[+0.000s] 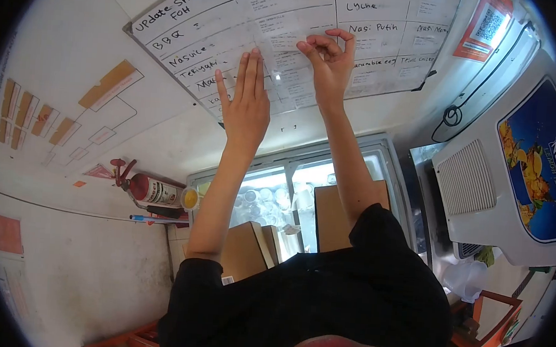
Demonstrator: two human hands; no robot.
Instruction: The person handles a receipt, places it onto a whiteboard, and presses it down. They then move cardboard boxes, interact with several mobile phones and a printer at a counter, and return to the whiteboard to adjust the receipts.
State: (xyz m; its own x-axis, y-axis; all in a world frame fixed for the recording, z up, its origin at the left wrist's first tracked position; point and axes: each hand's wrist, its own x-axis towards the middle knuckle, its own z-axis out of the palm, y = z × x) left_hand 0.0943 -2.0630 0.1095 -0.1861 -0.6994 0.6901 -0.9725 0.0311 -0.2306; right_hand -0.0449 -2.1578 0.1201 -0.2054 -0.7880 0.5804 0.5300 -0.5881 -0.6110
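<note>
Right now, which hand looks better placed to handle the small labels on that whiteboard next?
Probably the right hand: its thumb and fingers are curled beside the small labels on the whiteboard. The left hand lies flat there, fingers straight, seemingly better suited to steadying.

- At twelve o'clock, a smooth whiteboard [220, 27] is catching light on its glossy finish.
- At three, a drinks dispenser [465, 182] is showing smooth plastic beside a glossy panel [537, 157].
- At six, a shirt [309, 290] is absorbing light in matt cloth.
- Near seven, a box [241, 254] is displaying matt cardboard.
- At nine, a fire extinguisher [156, 191] is gleaming in painted metal.
</note>
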